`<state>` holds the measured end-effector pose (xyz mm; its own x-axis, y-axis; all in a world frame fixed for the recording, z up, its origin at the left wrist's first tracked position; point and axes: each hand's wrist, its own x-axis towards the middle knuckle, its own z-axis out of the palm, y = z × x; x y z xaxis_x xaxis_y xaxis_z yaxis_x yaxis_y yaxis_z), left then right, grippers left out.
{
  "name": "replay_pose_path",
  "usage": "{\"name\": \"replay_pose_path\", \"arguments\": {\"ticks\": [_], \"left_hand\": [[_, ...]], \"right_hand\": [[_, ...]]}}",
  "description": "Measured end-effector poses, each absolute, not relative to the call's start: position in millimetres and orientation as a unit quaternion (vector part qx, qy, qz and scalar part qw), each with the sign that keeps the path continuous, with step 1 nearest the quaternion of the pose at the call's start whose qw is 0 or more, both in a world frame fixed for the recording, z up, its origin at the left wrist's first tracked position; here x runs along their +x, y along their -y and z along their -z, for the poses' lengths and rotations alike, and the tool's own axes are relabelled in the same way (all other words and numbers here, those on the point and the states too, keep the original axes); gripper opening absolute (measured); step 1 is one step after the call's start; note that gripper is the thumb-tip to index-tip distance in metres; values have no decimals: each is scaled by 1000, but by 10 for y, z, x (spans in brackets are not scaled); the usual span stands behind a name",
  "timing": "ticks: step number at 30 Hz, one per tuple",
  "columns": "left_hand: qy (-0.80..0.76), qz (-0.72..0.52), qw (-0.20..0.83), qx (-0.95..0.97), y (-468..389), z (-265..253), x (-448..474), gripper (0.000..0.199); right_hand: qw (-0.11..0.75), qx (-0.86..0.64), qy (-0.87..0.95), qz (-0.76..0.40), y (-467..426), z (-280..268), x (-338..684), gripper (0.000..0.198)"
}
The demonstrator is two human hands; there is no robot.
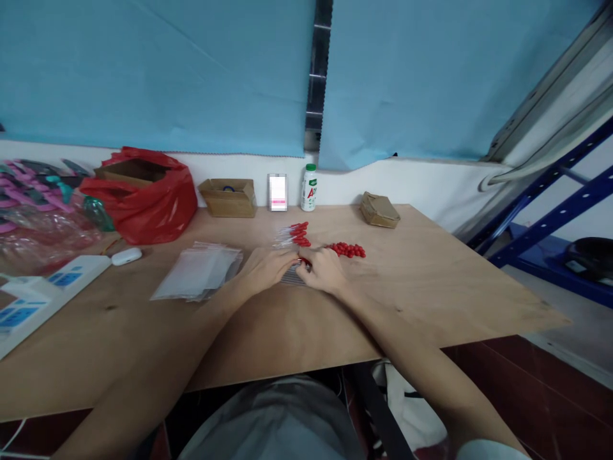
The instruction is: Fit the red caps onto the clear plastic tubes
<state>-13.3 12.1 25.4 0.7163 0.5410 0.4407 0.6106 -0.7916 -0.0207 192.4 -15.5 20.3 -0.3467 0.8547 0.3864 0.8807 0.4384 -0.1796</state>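
Far left of the wooden table (pixel 431 287): pink-handled items (pixel 29 185) in clear plastic. Nearer, a white power strip (pixel 90 264) with a white case (pixel 127 256) just beside its end. Behind, a red plastic bag (pixel 158 217), slumped open. Clear plastic bags (pixel 196 275) lie in a loose, flat stack; beyond them, an open cardboard box (pixel 230 201).

Left hand (pixel 267 267) meets right hand (pixel 325 268) at table centre, fingers bent inward. A small red piece (pixel 300 260) shows between the fingertips, mostly hidden; from here I cannot tell which hand grips it. Thin grey rods (pixel 293 276) lie beneath. Just behind, red-ended rods (pixel 299 234) in a bunch; farther back, a phone (pixel 278 193) and bottle (pixel 309 190), both upright.

Right of the hands, a cluster of rounded red pieces (pixel 353 250); beyond, a brown package (pixel 380 209).
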Motion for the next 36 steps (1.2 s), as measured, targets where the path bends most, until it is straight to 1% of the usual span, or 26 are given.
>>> {"name": "replay_pose_path", "arguments": {"ticks": [5, 11, 15, 20, 24, 28, 32, 36], "left_hand": [[288, 219, 92, -928, -131, -286, -166, 35], [273, 212, 53, -937, -145, -327, -207, 37], [270, 217, 33, -938, -134, -360, -213, 36], [287, 228, 18, -930, -139, -336, -249, 40], [320, 253, 40, -912, -169, -275, -263, 35], [361, 264, 61, -892, -155, -260, -233, 37], [376, 251, 57, -890, -114, -276, -206, 38], [378, 235, 51, -894, -98, -275, -199, 39]], "right_hand": [[240, -518, 820, 34, 152, -173, 1908, 19], [293, -474, 829, 45, 139, -119, 1905, 14], [311, -460, 830, 45, 128, -97, 1919, 12], [317, -427, 847, 5, 123, -119, 1970, 14], [324, -440, 837, -31, 92, -130, 2025, 16], [332, -452, 827, -42, 41, -110, 2074, 19], [331, -433, 837, -52, 28, -105, 2095, 23], [328, -429, 841, -39, 45, -124, 2091, 24]]}}
